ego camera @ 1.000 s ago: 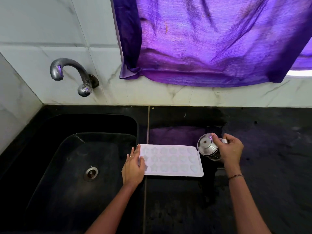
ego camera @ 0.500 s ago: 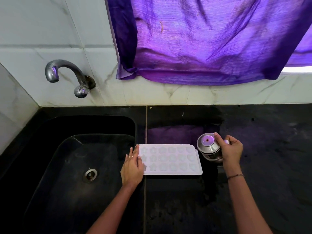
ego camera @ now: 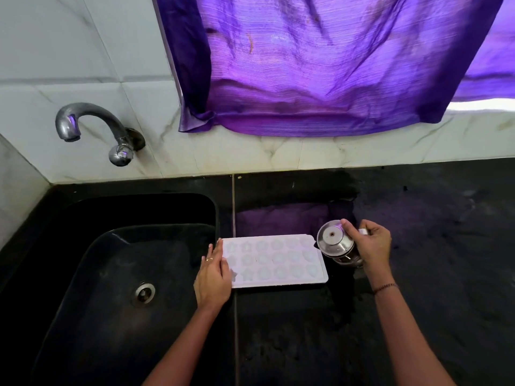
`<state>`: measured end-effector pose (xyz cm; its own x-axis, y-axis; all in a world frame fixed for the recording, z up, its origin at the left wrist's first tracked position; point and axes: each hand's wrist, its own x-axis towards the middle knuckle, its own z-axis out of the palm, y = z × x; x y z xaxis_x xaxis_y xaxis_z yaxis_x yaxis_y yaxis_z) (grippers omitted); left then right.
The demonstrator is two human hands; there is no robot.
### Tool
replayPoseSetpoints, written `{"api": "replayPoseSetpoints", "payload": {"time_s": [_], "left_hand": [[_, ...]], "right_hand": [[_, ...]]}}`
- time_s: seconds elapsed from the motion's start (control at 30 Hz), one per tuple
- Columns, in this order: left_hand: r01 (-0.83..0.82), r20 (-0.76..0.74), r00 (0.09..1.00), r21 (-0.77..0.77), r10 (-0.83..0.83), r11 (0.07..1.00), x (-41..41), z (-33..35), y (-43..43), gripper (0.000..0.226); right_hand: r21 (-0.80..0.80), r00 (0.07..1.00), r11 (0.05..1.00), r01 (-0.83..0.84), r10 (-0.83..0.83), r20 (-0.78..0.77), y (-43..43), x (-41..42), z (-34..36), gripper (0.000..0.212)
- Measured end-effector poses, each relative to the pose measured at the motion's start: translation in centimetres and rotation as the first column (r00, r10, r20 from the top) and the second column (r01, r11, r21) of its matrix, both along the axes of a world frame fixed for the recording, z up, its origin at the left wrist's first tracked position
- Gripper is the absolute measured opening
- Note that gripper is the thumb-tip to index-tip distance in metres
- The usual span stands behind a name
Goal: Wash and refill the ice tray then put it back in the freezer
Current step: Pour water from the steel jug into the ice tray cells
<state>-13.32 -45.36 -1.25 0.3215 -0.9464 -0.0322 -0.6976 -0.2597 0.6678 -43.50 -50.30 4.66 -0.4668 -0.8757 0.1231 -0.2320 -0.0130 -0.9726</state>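
- Ice tray: white, with shaped cavities in three rows; lies flat on the black counter, its left short end just beside the right rim of the sink. Long axis runs left to right, parallel to the sink's front edge.
- Left hand: rests palm-down on the tray's left short end, the end nearest the sink; fingers laid flat and close together, pressing rather than gripping. A ring shows on one finger.
- Right hand: away from the sink, at the tray's far short end; fingers wrapped around a steel-lidded glass jug.
- Jug: tilted toward the sink, its lid end touching or just over the tray's right rear corner; whether water is running cannot be told.
- Governing relation: the jug sits at the tray's right end, so a pour would probably work along the long axis toward the sink, with the left hand as anchor.
- Judged step: refilling; whether the cavities hold water cannot be told.
- Tap: behind the sink, on the wall; no stream seen.
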Motion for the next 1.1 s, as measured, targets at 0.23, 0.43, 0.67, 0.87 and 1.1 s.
{"api": "replayPoseSetpoints", "payload": {"time_s": [0.23, 0.43, 0.67, 0.87, 1.1], "left_hand": [[0.005, 0.001, 1.0, 0.007, -0.005, 1.0, -0.02, 0.1, 0.04, 0.049], [0.003, 0.008, 1.0, 0.018, -0.004, 1.0, -0.07, 0.19, 0.04, 0.049], [0.003, 0.005, 1.0, 0.011, -0.003, 1.0, -0.07, 0.27, 0.12, 0.049], [-0.002, -0.004, 1.0, 0.014, 0.002, 1.0, -0.08, 0.2, 0.05, 0.049], [-0.004, -0.002, 1.0, 0.015, 0.004, 1.0, -0.06, 0.13, 0.0, 0.049]], "right_hand": [[0.005, 0.996, 0.999, -0.048, 0.048, -0.072, 0.12, -0.03, 0.12, 0.05], [0.005, 0.988, 0.997, -0.082, 0.082, -0.134, 0.21, 0.26, 0.24, 0.05], [0.006, 0.98, 0.995, -0.096, 0.096, -0.177, 0.23, 0.64, 0.55, 0.049], [-0.003, 0.982, 0.996, -0.093, 0.091, -0.167, 0.28, 0.47, 0.39, 0.051], [0.011, 0.992, 0.998, -0.066, 0.067, -0.103, 0.32, 0.29, 0.39, 0.051]]}}
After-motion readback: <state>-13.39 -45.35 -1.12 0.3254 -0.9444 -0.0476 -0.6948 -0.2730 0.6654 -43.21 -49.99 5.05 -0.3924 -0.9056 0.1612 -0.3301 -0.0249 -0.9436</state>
